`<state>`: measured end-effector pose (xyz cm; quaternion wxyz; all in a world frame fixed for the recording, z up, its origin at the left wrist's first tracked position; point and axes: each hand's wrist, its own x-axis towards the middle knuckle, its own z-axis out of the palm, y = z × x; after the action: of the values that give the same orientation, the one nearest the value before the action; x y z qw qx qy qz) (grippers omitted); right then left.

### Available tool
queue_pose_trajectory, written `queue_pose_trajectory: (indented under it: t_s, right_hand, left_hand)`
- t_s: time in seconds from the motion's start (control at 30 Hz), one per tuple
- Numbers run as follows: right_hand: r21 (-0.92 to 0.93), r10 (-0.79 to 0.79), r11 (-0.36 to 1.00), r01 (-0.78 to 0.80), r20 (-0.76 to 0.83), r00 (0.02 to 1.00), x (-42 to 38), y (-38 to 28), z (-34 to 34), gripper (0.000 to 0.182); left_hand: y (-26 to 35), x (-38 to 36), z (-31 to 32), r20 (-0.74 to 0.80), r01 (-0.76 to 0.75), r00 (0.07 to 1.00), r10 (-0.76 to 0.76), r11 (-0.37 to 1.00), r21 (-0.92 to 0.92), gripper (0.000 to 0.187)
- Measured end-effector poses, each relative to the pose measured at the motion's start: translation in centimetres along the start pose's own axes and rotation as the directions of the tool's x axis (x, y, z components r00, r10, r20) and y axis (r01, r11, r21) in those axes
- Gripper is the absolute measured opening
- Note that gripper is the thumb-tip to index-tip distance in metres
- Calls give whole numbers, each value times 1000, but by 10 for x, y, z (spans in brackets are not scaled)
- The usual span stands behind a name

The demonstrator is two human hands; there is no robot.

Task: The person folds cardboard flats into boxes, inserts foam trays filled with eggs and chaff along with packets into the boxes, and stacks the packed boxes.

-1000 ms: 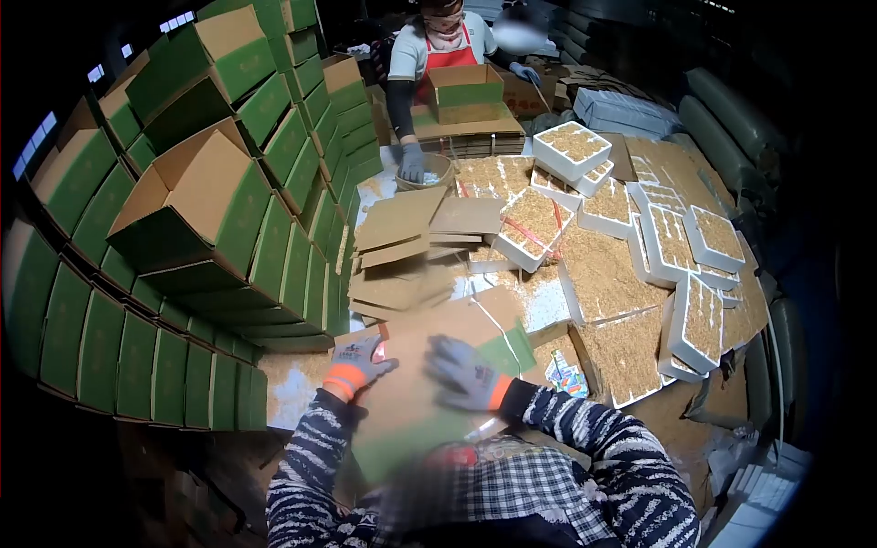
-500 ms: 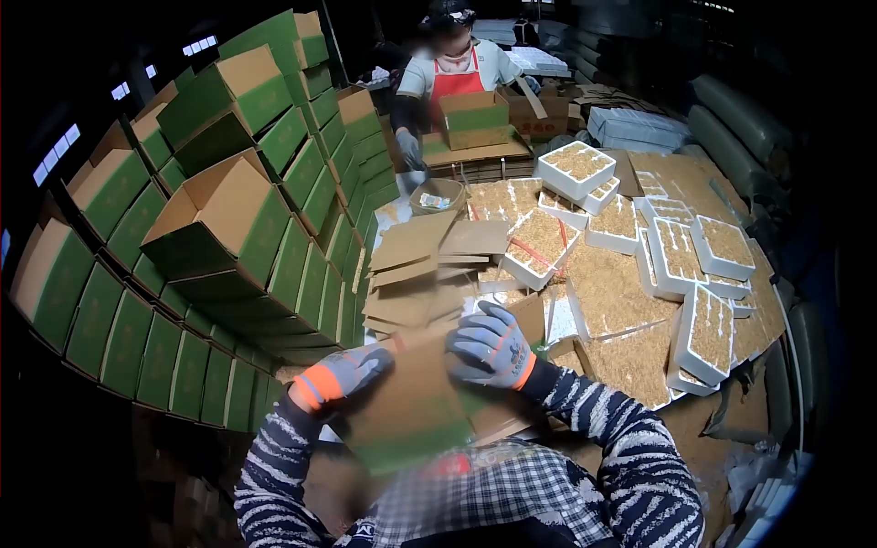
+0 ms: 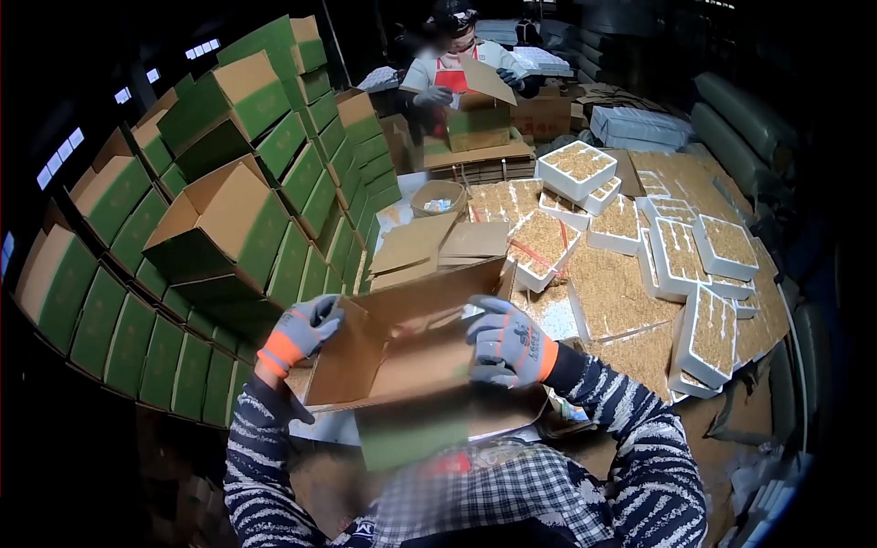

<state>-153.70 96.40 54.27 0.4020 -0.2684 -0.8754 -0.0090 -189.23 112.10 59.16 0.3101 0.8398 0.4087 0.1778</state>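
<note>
An open cardboard box [image 3: 402, 352], brown inside and green on its outer face, is held at the lower centre of the frame, just above the person's chest. Its left wall is gripped by the gloved left hand [image 3: 300, 333], whose fingers are curled over the edge. The gloved right hand [image 3: 507, 342] is laid on the right side of the box, fingers bent down into the opening; whether the flap is pinched cannot be told. Both sleeves are striped.

A wall of stacked green boxes [image 3: 228, 210] is shown across the left half of the frame, openings turned toward the viewer. Loose flat cardboard sheets [image 3: 438, 245] are seen just beyond the held box. White trays [image 3: 722, 247] filled with a tan, shredded material are spread over the right half, some tilted against one another. At the upper centre, a second person in a red apron [image 3: 448, 73] is shown handling another green box [image 3: 475, 114] with gloved hands.
</note>
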Motion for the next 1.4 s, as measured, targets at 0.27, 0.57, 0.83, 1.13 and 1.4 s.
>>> queue_pose_trajectory:
  t_s: [0.27,0.57,0.83,1.13,1.4]
  right_hand:
    - [201,178,952,-230,247,953,14,-8,32,20]
    - [-53,377,870,-490,711,593,41,-23,11,67]
    - [-68,580,810,-583,242,778,18,23,4,70]
    - [905,978,58,-422,34,208,-71,-18,184,62]
    - [-17,686,21,-1000,-727,27,-225,-82,24,61]
  left_hand:
    - [24,36,100,-349,-316,913,210,906,-282,40]
    - [5,31,111,273,-156,945,182,981,-115,35]
    - [-98,-23,120,-519,-170,792,-321,701,-692,54]
    - [69,15,63,164,-3,981,106,850,-528,62]
    - [56,-1,111,706,-4,700,106,989,-145,41]
